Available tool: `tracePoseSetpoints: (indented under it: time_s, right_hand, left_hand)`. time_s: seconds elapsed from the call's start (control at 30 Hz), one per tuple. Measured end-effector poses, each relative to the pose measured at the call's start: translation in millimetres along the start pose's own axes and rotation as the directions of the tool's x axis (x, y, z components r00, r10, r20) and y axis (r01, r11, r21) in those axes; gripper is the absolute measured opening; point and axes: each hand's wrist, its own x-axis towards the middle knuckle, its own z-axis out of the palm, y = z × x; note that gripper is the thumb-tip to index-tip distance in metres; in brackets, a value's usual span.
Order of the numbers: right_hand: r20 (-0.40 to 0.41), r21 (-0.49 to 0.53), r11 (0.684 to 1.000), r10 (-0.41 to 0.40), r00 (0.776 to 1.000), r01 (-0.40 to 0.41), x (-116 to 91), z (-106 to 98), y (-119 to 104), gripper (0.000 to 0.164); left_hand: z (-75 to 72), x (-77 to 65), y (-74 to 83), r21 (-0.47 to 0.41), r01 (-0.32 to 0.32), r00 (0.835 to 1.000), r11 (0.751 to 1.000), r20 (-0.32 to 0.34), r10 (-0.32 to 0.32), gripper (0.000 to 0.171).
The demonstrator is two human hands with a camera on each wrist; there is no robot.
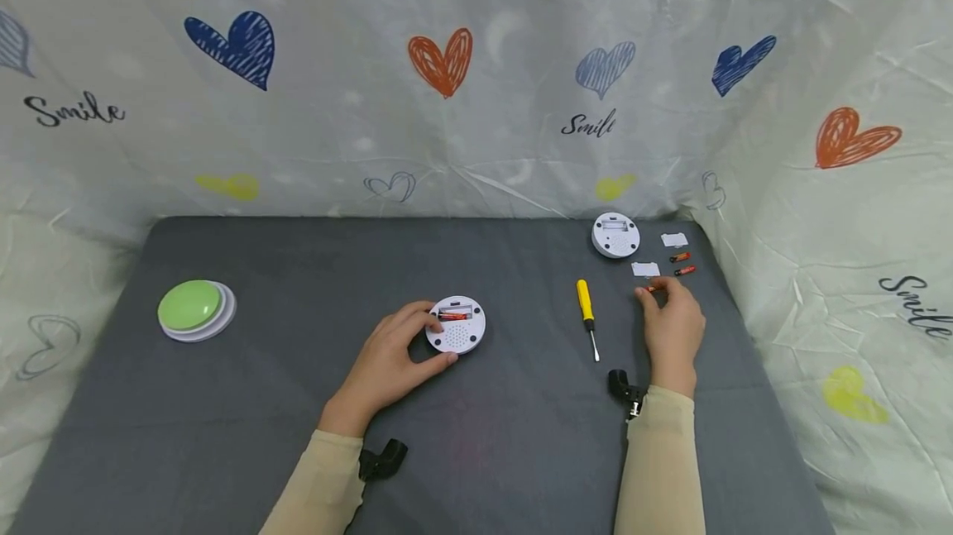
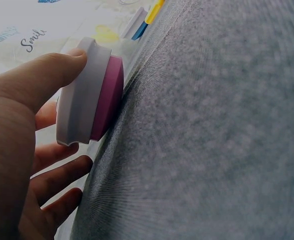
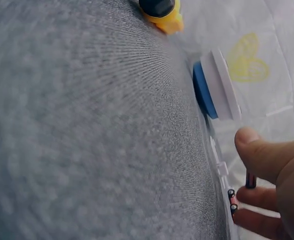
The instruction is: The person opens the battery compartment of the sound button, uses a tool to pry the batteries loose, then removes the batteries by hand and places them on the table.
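Note:
My left hand [image 1: 395, 353] grips a round white push-button device [image 1: 459, 344] by its sides, thumb at the near edge. It lies upside down, its pink dome [image 2: 109, 97] against the cloth in the left wrist view. One red-and-black battery [image 1: 452, 317] lies in its uncovered compartment. Over at the right, my right hand [image 1: 675, 332] pinches another small battery [image 3: 251, 180] between thumb and fingers, just above the table. Close beyond that hand lie two loose batteries, one [image 1: 680, 257] behind the other [image 1: 684, 270], and two white battery covers, a farther [image 1: 674, 240] and a nearer one [image 1: 645, 269].
A yellow-handled screwdriver [image 1: 585, 303] lies between the hands. Behind it, a second white device [image 1: 615, 246] sits upside down, its blue dome [image 3: 203, 90] underneath. At the left stands a green-domed button [image 1: 189, 305]. Grey cloth [image 1: 298, 262] covers the table; a printed curtain [image 1: 320, 121] hangs behind.

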Motion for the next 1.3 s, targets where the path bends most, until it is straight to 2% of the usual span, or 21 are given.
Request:
tracePoseSetpoints:
  time_s: [0.13,0.33,0.5,0.73,0.9,1.17,1.3]
  right_hand:
    - [0.004,-0.056,0.998,0.031,1.0,-0.031,2,2,1,0.028]
    - [0.025,-0.118,0.993,0.025,0.999,-0.022,3,1,-1,0.025]
    - [0.042,-0.165,0.985,0.051,0.998,-0.044,2,3,0,0.028]
    - [0.013,-0.179,0.984,0.029,0.999,-0.026,4,6,-3,0.03]
    - [0.025,-0.183,0.983,0.019,1.0,-0.015,6,5,-8,0.031]
    - [0.046,-0.188,0.98,0.083,0.995,-0.073,8,6,-7,0.054]
    - [0.053,-0.176,0.979,0.109,0.993,-0.098,8,7,-6,0.056]
  left_hand:
    - [-2.4,-0.7,-0.2,0.009,-0.007,1.0,1.0,-0.002,0.007,0.041]
    - [-3.0,-1.0,0.0,0.012,-0.012,1.0,1.0,0.005,0.012,0.042]
    - [-2.3,-0.7,0.8,0.018,-0.003,1.0,1.0,0.012,0.003,0.042]
    - [-3.5,-1.8,1.5,0.004,0.012,1.0,1.0,0.017,-0.012,0.041]
    - [-4.6,-1.7,1.7,0.004,0.012,1.0,1.0,0.008,-0.012,0.041]
    - [-2.5,-1.9,0.5,0.004,0.01,1.0,1.0,0.009,-0.01,0.041]
    - [-1.9,-1.3,1.1,0.005,0.012,1.0,1.0,0.012,-0.012,0.041]
